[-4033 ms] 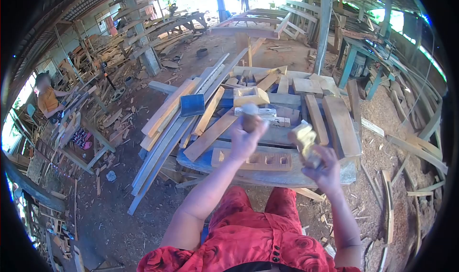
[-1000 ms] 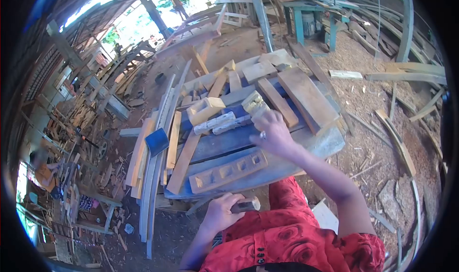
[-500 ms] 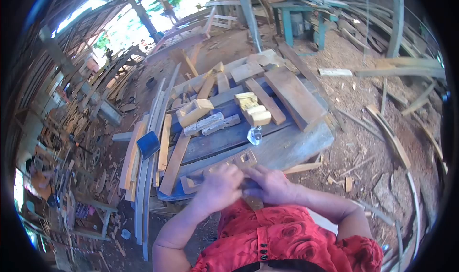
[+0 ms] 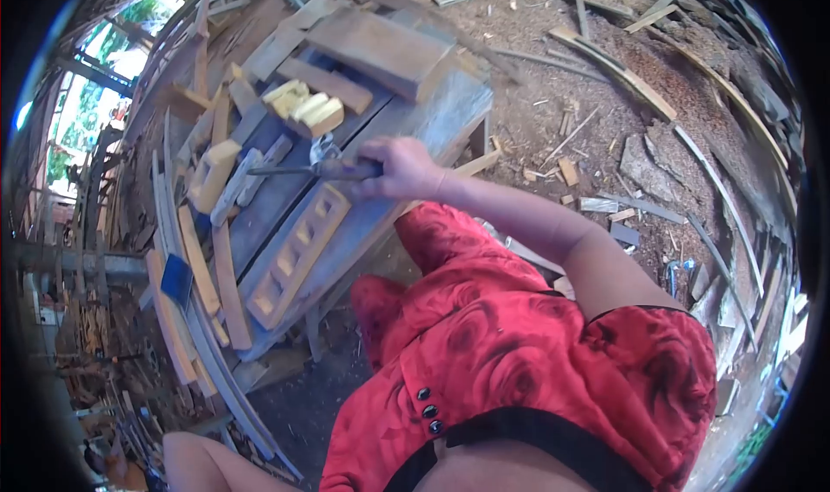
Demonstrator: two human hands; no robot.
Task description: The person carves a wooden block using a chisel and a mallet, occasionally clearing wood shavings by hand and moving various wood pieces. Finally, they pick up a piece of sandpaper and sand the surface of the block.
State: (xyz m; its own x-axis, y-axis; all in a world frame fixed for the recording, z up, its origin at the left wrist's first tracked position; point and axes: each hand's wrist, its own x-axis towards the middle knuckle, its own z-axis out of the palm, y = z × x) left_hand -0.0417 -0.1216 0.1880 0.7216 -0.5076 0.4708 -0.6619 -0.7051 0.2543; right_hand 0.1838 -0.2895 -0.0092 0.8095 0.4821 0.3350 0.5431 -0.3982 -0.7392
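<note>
My right hand (image 4: pixel 405 170) is closed around the handle of a long thin metal tool (image 4: pixel 281 171), whose shaft points left above the workbench (image 4: pixel 415 137). Below that tool, a wooden piece with several square cut-outs (image 4: pixel 303 254) lies slantwise on the bench. My left hand is out of frame; only part of that arm shows at the bottom left. Behind the tool are a clear glass-like object (image 4: pixel 323 149) and a stack of pale yellow wood blocks (image 4: pixel 304 110). Two whitish rough strips (image 4: pixel 235 189) lie left of it.
A thick plank (image 4: pixel 380 49) lies at the bench's far side. A blue object (image 4: pixel 176 278) rests on long strips along the left edge. Wood scraps (image 4: pixel 568 170) and curved boards (image 4: pixel 618 73) cover the ground at right.
The view has turned and tilted. My two hands, earlier close together at the cut-out piece, have parted; my left hand has left the frame, and my right hand now shows with the tool.
</note>
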